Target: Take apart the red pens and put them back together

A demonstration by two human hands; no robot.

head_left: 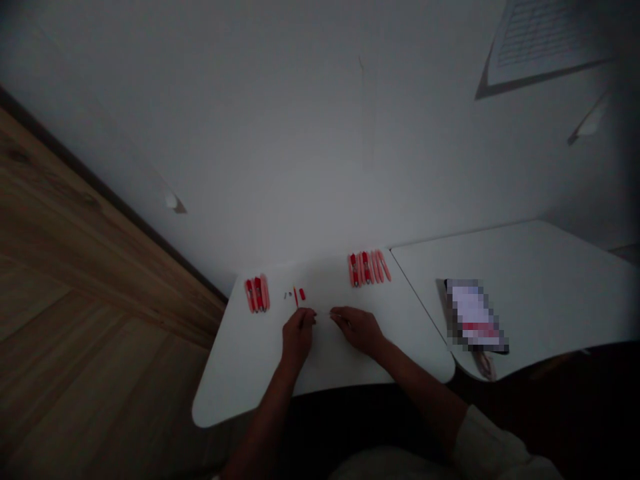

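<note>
My left hand (297,333) rests on a small white table (240,373), fingers curled in a pinch on something thin and dark that I cannot make out. My right hand (357,328) lies a little to its right, fingers also pinched together on something too small to name. Just beyond the left hand lie loose small parts (296,295): a thin red stick, a short red cap and tiny dark bits. A row of red and pink pens (257,294) lies at the back left. A larger row of pens (369,267) lies at the back right.
A second white table (525,267) abuts on the right, carrying a blurred card or booklet (475,317). A white wall rises behind both tables. Wooden floor (75,300) spreads to the left. The scene is dim.
</note>
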